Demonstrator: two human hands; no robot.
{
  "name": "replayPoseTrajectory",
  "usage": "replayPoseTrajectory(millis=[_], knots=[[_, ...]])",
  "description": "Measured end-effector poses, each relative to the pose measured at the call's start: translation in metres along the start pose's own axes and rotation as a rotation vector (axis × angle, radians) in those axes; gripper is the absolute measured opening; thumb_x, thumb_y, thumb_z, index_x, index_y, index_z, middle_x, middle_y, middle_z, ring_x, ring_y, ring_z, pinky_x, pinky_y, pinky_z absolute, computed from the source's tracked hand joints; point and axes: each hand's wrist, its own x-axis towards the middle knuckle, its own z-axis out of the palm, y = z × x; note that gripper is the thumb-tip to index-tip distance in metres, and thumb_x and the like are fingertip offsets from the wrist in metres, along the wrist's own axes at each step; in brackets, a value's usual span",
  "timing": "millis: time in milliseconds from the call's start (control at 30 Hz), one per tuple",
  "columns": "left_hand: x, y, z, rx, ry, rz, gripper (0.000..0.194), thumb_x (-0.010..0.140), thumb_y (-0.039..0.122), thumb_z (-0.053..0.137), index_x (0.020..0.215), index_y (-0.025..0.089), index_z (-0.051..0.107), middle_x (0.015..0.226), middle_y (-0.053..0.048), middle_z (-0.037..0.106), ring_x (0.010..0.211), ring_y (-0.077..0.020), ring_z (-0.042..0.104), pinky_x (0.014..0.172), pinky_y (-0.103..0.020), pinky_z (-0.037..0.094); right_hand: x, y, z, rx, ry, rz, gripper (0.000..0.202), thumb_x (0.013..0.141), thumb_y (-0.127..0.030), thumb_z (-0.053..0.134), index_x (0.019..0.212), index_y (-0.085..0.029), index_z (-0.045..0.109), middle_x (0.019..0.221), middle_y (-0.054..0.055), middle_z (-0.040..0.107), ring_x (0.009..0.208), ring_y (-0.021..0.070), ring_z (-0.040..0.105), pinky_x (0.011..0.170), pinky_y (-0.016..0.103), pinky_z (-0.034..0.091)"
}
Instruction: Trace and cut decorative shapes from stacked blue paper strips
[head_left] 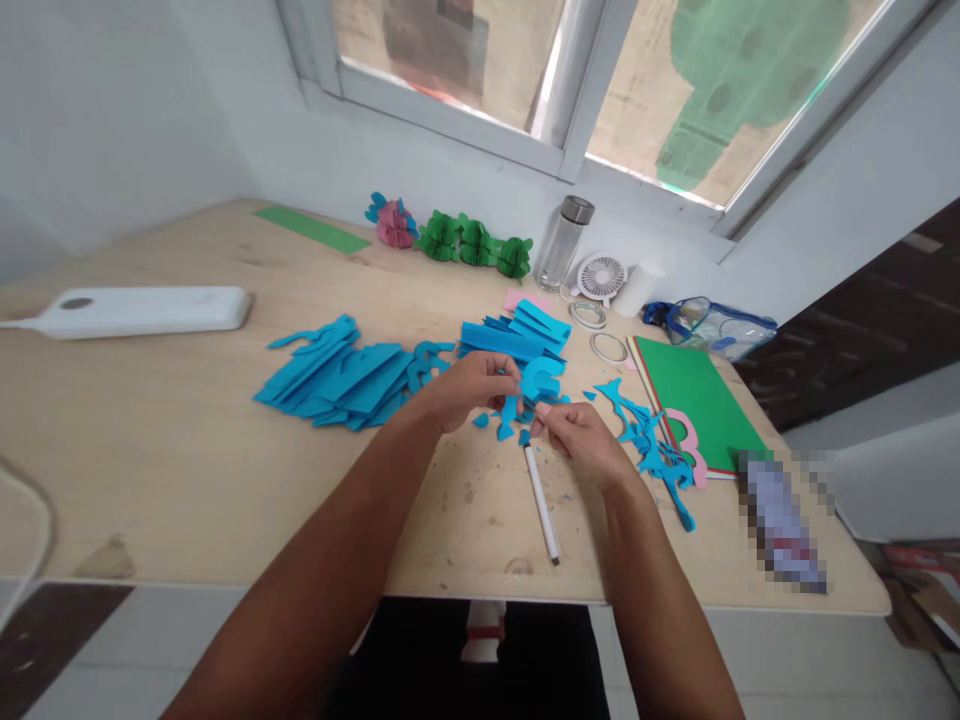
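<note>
Near the table's middle, my left hand (484, 385) is closed, thumb and fingers pinched on a small blue paper piece (509, 408). My right hand (577, 432) is closed just to its right, its fingertips pinched; what they hold, if anything, is too small to make out. Blue cut paper (541, 378) lies right behind the fingertips, with small blue scraps around them. A white pen (541, 505) rests on the table below my hands. Folded blue sheets (514, 340) lie behind my hands, and a fanned pile of blue paper (337, 380) lies to the left.
Blue offcuts (651, 445), a pink paper shape (686, 445) and a green sheet (697, 400) lie at right. Behind stand green paper decorations (474, 242), a glass bottle (565, 243) and a small fan (601, 277). A white device (150, 310) is at left.
</note>
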Motion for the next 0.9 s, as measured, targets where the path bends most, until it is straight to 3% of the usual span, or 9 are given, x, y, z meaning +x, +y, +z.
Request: replayPoseTrajectory(millis=[233, 900], knots=[[0.0001, -0.0006, -0.0006, 0.038, 0.023, 0.023, 0.011, 0.060, 0.012, 0.061, 0.063, 0.019, 0.054, 0.048, 0.005, 0.056, 0.042, -0.0083, 0.048, 0.043, -0.020, 0.036, -0.0013, -0.0037, 0.0005, -0.020, 0.017, 0.020, 0.051, 0.078, -0.063, 0.059, 0.062, -0.015, 0.067, 0.042, -0.008, 0.029, 0.040, 0.0070, 0.020, 0.044, 0.026, 0.012], [-0.0005, -0.0012, -0.0006, 0.014, 0.029, 0.018, 0.010, 0.062, 0.011, 0.059, 0.061, 0.019, 0.053, 0.048, 0.004, 0.056, 0.042, -0.0089, 0.049, 0.045, -0.021, 0.037, -0.0010, 0.0002, -0.0013, -0.096, 0.039, -0.015, 0.048, 0.081, -0.060, 0.058, 0.061, -0.017, 0.066, 0.046, -0.008, 0.026, 0.043, 0.0078, 0.020, 0.046, 0.027, 0.014]])
